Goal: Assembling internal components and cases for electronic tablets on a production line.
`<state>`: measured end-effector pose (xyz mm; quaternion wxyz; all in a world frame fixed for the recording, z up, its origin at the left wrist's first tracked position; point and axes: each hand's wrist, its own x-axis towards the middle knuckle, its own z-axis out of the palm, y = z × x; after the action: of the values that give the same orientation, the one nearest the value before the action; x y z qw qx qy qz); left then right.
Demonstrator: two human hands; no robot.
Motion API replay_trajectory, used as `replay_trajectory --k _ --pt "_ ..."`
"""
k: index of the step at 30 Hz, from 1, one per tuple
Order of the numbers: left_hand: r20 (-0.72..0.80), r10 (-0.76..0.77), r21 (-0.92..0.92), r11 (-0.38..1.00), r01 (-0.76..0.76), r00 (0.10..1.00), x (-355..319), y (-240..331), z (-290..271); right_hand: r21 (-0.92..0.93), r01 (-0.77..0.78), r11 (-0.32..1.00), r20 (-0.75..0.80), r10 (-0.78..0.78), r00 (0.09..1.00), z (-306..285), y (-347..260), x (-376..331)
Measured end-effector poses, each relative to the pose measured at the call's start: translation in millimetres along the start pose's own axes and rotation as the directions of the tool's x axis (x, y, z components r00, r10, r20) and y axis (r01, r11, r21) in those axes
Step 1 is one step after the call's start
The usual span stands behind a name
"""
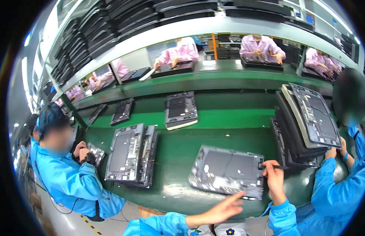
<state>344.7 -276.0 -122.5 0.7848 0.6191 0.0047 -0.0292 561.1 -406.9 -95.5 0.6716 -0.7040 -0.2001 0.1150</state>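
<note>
An opened flat electronic device (pixel 229 163), like a laptop base or tablet with a dark panel and small boards exposed, lies slightly turned on the green bench in front of me. My right hand (pixel 274 181) is at its right edge, fingers closed round a slim black stick-like tool (pixel 277 167) held roughly level; its exact kind is not clear. Along the near edge of the device, my left hand (pixel 226 209) is stretched out with its fingers apart, fingertips at or just over the lower right corner. It holds nothing, and whether it touches is unclear.
Similar devices stand stacked to the left (pixel 125 153) and in a taller stack (pixel 308 118) to the right. Another pile (pixel 180 108) sits on the bright green strip behind. Co-workers in blue (pixel 68 165) flank me; people in pink work beyond the shelf (pixel 214 80).
</note>
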Motion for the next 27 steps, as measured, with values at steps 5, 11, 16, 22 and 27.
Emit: replay_trajectory --k 5,11,16,22,27 --pt "0.195 0.182 0.297 0.926 -0.235 0.964 -16.4 30.1 17.6 0.235 0.077 0.969 -0.107 -0.053 0.993 6.9 -9.1 9.2" --pt "-0.202 0.696 0.959 0.284 -0.006 0.689 -75.6 65.1 -52.9 0.049 0.069 0.996 0.181 -0.077 0.98 23.3 -49.2 -49.6" --pt "-0.17 0.724 0.973 0.233 -0.005 0.668 -80.4 59.7 -96.0 -0.075 -0.04 0.996 0.474 0.071 0.877 75.0 -56.1 -84.8" --pt "-0.065 0.521 0.953 0.285 -0.102 0.851 -51.1 60.8 -104.5 -0.15 0.605 0.782 0.6 -0.414 0.684 112.1 -38.8 -72.8" --pt "0.012 0.53 0.936 0.292 -0.196 0.848 -42.7 54.3 -108.9 -0.323 0.794 0.514 0.592 -0.545 0.594 116.1 -34.2 -84.0"
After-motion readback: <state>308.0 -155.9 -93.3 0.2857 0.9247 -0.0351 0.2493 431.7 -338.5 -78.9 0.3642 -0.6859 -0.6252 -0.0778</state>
